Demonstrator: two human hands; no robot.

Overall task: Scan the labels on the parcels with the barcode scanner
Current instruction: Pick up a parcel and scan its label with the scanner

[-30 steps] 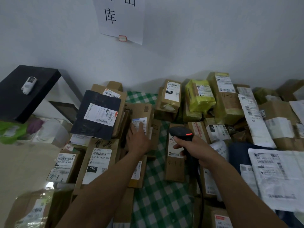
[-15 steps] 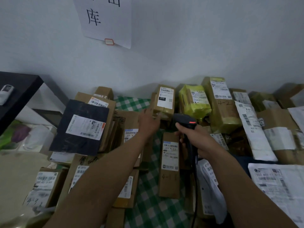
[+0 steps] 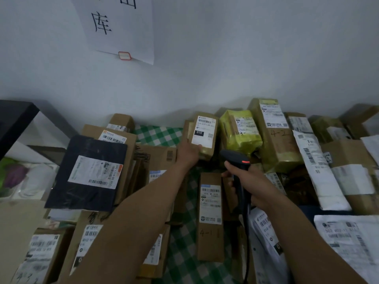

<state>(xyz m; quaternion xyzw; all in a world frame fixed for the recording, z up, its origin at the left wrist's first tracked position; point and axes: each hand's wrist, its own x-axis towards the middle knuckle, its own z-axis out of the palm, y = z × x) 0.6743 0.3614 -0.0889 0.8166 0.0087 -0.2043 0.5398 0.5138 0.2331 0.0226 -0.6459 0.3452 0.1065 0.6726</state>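
Observation:
Many labelled parcels lie on a green checked cloth [image 3: 160, 134] against a white wall. My left hand [image 3: 187, 152] grips the lower left edge of a small brown box [image 3: 205, 136] with a white label marked 010, at the back of the pile. My right hand [image 3: 244, 177] holds a black barcode scanner [image 3: 233, 158] by its handle, its head with a red light just right of and below that box. The scanner cable [image 3: 247, 242] hangs down. A long brown box [image 3: 210, 218] marked 4-1 lies below the scanner.
A dark flat parcel [image 3: 88, 173] leans on boxes at the left. A yellow-wrapped parcel [image 3: 240, 132] and a tall box [image 3: 274, 136] marked 4-2 stand at the back right. White mailer bags [image 3: 315, 165] cover the right. A black table [image 3: 16, 119] stands far left.
My left hand has moved from a middle box up and back to the 010 box and taken hold of it. The scanner in my right hand has followed towards the back.

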